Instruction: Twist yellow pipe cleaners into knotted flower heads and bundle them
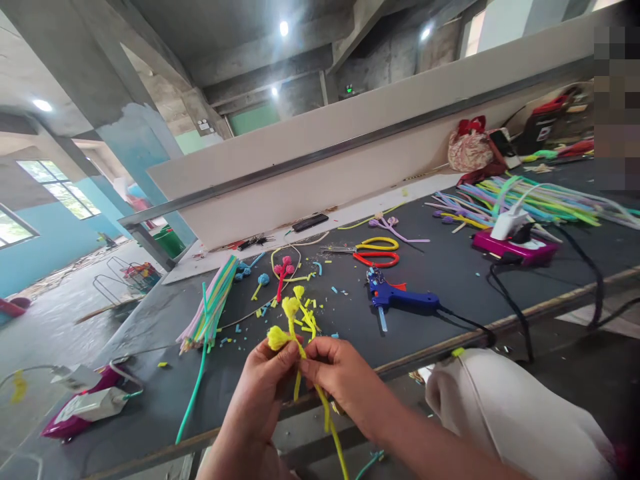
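Note:
Yellow pipe cleaners point(291, 313) with several bud-shaped tips are pinched between both hands at the table's front edge. My left hand point(267, 373) grips the stems just under the lowest bud. Close beside it, my right hand point(333, 370) has thumb and fingers closed on the same stems, whose long tails hang below. Behind the hands lie a pink pipe-cleaner flower point(285, 273), a small blue-topped one point(263, 281) and scattered yellow and blue clippings. To the right are scissors point(375, 253) with one yellow and one red handle, and a blue glue gun point(405, 297).
A bundle of pastel pipe cleaners point(215, 307) lies left; a larger pile point(545, 200) is far right. Purple power strips point(515, 247) with plugs and cables sit at both sides. A low white panel point(320, 153) runs behind the dark table. A person's pale-clothed leg point(500, 407) shows at lower right.

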Demonstrator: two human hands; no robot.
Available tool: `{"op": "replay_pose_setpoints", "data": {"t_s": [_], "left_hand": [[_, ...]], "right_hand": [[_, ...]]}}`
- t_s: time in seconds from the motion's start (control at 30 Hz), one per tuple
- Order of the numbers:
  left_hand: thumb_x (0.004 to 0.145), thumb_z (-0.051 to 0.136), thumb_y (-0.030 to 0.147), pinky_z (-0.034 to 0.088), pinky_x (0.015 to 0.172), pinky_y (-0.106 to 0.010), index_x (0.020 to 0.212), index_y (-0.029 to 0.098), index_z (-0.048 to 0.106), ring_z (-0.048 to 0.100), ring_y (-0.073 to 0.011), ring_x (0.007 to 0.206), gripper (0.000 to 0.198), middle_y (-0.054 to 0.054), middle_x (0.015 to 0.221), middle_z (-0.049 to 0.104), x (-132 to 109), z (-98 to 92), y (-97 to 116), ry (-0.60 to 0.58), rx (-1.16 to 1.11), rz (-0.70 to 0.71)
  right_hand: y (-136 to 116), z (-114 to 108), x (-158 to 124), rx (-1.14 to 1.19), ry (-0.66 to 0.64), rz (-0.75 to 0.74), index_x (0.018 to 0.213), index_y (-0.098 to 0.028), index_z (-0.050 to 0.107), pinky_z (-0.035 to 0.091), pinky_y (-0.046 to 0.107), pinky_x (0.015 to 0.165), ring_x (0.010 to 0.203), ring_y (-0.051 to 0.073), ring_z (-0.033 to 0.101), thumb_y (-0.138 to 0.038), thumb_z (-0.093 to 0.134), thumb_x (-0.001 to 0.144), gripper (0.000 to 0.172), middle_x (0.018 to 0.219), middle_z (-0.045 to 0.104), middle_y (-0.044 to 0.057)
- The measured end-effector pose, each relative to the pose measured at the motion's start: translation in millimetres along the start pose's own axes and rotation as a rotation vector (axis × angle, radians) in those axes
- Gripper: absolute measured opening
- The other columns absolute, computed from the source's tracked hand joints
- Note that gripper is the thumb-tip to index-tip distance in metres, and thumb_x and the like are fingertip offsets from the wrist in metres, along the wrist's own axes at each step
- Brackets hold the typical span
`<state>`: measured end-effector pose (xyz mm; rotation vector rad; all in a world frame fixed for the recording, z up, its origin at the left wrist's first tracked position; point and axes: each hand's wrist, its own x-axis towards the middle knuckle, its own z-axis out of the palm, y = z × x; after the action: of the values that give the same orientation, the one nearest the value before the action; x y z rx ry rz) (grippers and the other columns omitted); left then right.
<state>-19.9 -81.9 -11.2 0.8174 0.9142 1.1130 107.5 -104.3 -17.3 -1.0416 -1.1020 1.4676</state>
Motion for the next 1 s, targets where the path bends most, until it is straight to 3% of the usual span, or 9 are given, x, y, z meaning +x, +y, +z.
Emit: {"op": "replay_pose_setpoints", "data": {"t_s": [0.1,0.27,0.4,0.6,0.77,0.87,1.0], "left_hand": [[0.055,0.082,0.025,0.047,0.051,-0.019,0.072,0.011,0.066,0.057,-0.0088,0.049,0.027,0.0,0.057,0.064,-3,0.3,-1,-0.018,0.026,-0.021],[0.054,0.082,0.025,0.047,0.054,-0.019,0.07,0.012,0.064,0.06,-0.0102,0.052,0.027,0.0,0.059,0.065,-5,-3.4,2,0.093,0.027,-0.001],[0.057,0.081,0.027,0.045,0.052,-0.019,0.072,0.011,0.066,0.058,-0.0103,0.052,0.027,0.001,0.057,0.062,-6,-7.3,2,-0.013,0.05,-0.029],[0.062,0.078,0.028,0.043,0.051,-0.018,0.071,0.013,0.066,0.054,-0.0078,0.05,0.021,0.001,0.057,0.061,-10,-4.5,3,-0.099,-0.001,-0.042],[0.062,0.078,0.027,0.042,0.052,-0.019,0.07,0.013,0.064,0.052,-0.0072,0.05,0.021,0.002,0.06,0.06,-13,-4.4,2,-0.099,0.067,0.021],[0.066,0.074,0.029,0.04,0.053,-0.018,0.069,0.013,0.062,0.05,-0.007,0.051,0.02,0.002,0.058,0.058,-9,-8.1,4,-0.079,0.156,0.074],[0.065,0.073,0.032,0.036,0.051,-0.019,0.063,0.013,0.062,0.046,-0.0074,0.051,0.023,0.002,0.056,0.056,7,-8.8,14,-0.068,0.358,0.153]], "right_hand": [[2,1,2,0.001,0.01,0.004,0.056,-0.016,0.056,0.024,0.022,0.046,0.048,0.008,0.034,-0.037,0.069,0.065,0.026,0.049,0.043,-0.006],[5,3,6,-0.005,0.038,0.063,0.066,-0.016,0.061,0.029,0.022,0.046,0.047,0.008,0.039,-0.027,0.07,0.06,0.016,0.053,0.053,-0.005],[3,4,3,-0.021,0.067,0.077,0.06,-0.016,0.057,0.025,0.021,0.044,0.044,0.007,0.037,-0.025,0.068,0.061,0.015,0.047,0.048,-0.007],[0,1,-2,0.267,-0.114,0.126,0.064,-0.015,0.055,0.026,0.021,0.047,0.045,0.006,0.039,-0.031,0.07,0.063,0.022,0.054,0.055,-0.004],[1,0,-2,0.356,-0.159,0.151,0.066,-0.014,0.055,0.024,0.02,0.048,0.049,0.006,0.041,-0.031,0.075,0.061,0.026,0.056,0.053,-0.004],[0,-1,-1,0.293,-0.17,0.129,0.072,-0.015,0.055,0.028,0.02,0.049,0.051,0.006,0.041,-0.03,0.073,0.063,0.026,0.059,0.051,-0.005],[-3,-7,5,0.055,-0.166,0.066,0.078,-0.018,0.054,0.035,0.021,0.05,0.055,0.008,0.044,-0.029,0.077,0.053,0.036,0.065,0.051,-0.006]]}}
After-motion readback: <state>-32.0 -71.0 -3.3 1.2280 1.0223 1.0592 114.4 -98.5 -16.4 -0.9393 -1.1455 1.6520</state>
